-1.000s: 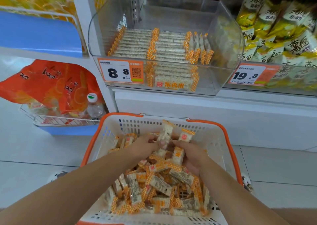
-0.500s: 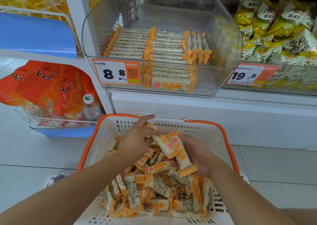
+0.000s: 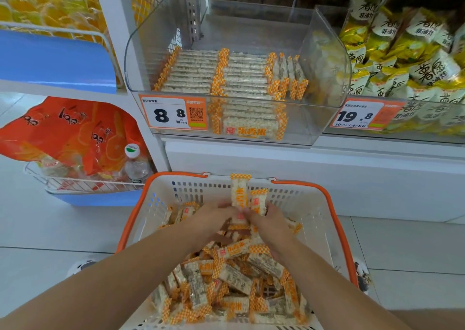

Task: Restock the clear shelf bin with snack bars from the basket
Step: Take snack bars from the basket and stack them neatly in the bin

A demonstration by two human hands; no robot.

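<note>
1. Now both my hands meet over the basket (image 3: 334, 219), above the heap of bars (image 3: 234, 279) that fills its floor.
2. My left hand (image 3: 214, 216) is curled with its fingertips against the lower end of an upright bar (image 3: 239, 193); it pinches that bar together with my right.
3. My right hand (image 3: 270, 221) is curled round the bunch from the other side, and a second bar (image 3: 259, 201) stands up just beside the first, held against my right fingers.
4. Both held bars point upward, their orange checked ends on top; the taller one reaches past the basket's far rim.
5. More bars sit under my palms, but I cannot tell how many I grip.
6. The basket is white with an orange rim and stands on the floor, right in front of the shelf.
7. The bin (image 3: 337, 60) sits on the shelf above the basket. It holds two flat rows of bars (image 3: 216, 73) lying crosswise on the left and middle, and a few standing on edge at the right of those rows.
8. A tag (image 3: 173, 113) on the bin's front reads 8.8.
9. Right of the bin are yellow bags (image 3: 407, 52) with a tag reading 19.8 (image 3: 359, 115).
10. Left, a wire rack (image 3: 83, 186) holds orange bags (image 3: 68, 130) and a bottle (image 3: 136, 166).
</note>
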